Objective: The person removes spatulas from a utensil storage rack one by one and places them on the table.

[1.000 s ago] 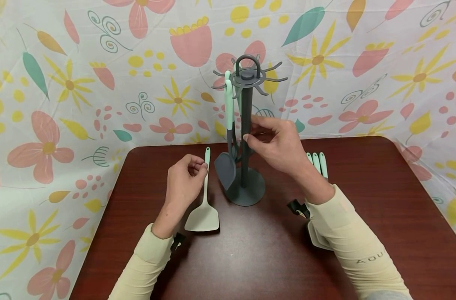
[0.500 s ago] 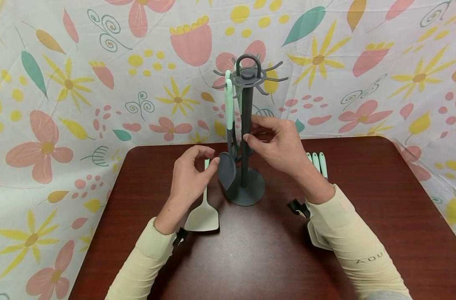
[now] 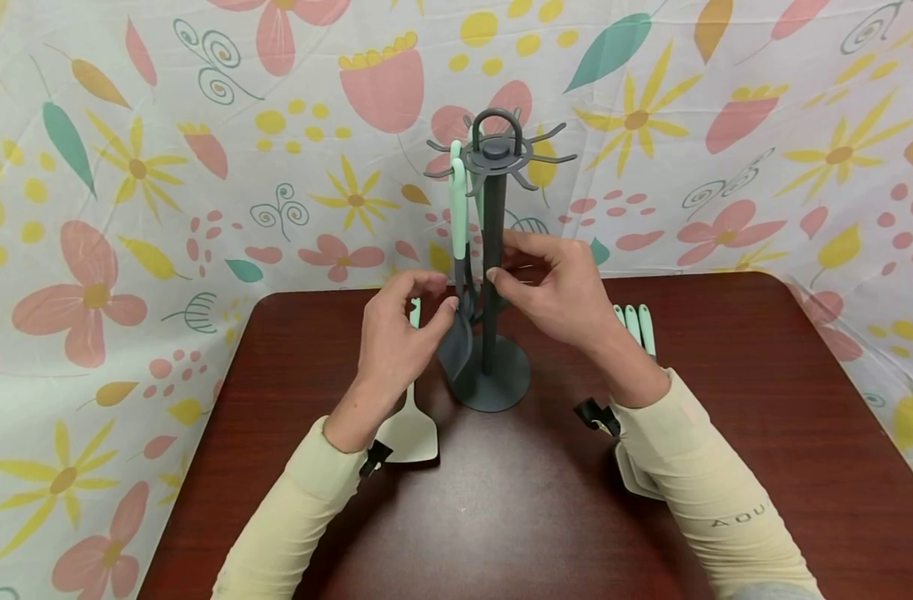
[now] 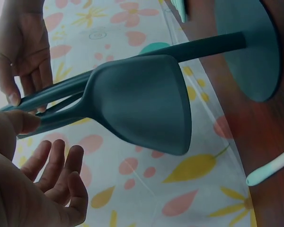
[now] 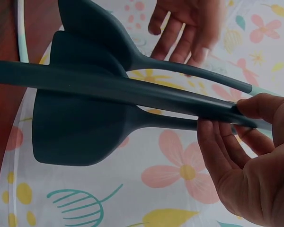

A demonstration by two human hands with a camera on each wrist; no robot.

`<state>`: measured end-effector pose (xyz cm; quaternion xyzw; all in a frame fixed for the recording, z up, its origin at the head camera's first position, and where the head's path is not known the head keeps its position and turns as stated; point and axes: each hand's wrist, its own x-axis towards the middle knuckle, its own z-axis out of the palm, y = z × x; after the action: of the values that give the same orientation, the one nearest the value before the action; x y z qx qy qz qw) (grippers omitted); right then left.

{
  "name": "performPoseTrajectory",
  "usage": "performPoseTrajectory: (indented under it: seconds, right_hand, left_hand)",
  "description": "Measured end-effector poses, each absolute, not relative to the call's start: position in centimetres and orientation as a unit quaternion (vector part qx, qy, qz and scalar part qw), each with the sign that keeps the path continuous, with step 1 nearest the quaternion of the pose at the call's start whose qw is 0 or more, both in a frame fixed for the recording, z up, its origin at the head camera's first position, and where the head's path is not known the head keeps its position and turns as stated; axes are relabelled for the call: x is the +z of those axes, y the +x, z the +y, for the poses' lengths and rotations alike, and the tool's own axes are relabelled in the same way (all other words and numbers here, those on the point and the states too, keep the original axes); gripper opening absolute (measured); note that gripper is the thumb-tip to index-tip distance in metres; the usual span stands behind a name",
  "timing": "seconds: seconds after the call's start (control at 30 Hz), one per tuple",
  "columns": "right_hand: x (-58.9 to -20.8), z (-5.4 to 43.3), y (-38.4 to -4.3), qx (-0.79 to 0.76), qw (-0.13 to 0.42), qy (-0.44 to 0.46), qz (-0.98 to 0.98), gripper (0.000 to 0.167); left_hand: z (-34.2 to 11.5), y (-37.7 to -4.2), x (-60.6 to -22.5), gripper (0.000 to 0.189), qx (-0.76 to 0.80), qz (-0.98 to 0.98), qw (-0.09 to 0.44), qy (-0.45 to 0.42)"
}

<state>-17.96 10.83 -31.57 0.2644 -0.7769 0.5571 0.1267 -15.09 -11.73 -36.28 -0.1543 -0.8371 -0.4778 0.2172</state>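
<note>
The head view shows the right hand (image 3: 557, 292) holding the dark grey stand (image 3: 496, 217) about halfway up its pole. In the right wrist view the thumb lies on one side of the pole (image 5: 109, 87) and the fingers on the other, so the grip is narrow, only as wide as the pole itself.

The left hand (image 3: 396, 333) is moderately spread, with a gap between thumb and bent fingers, and it is just beside the dark spatula (image 4: 137, 101) which hangs on the stand. Its thumb overlaps the neck of this spatula in the left wrist view, but whether it touches, I cannot tell.

The stand is on the table (image 3: 486, 517), near its far edge. Its long axis is upright, the round base (image 3: 494, 387) flat below and the ring of hooks (image 3: 549, 158) above. The dark spatula hangs on the left side of the pole, mint handle up and blade down, nearly parallel to the pole.

A pale spatula (image 3: 407, 437) lies left of the base, handle pointing to the patterned cloth (image 3: 298, 175), blade toward the person.
</note>
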Motion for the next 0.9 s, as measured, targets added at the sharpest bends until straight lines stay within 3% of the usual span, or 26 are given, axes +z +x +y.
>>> performPoseTrajectory:
  seconds: [0.9]
  right_hand:
    - [-31.4, 10.6, -18.0, 0.553, 0.127, 0.266, -0.779, 0.034]
  left_hand:
    - [-10.4, -15.6, -36.2, 0.010, -0.493, -0.813, 0.238, -0.198]
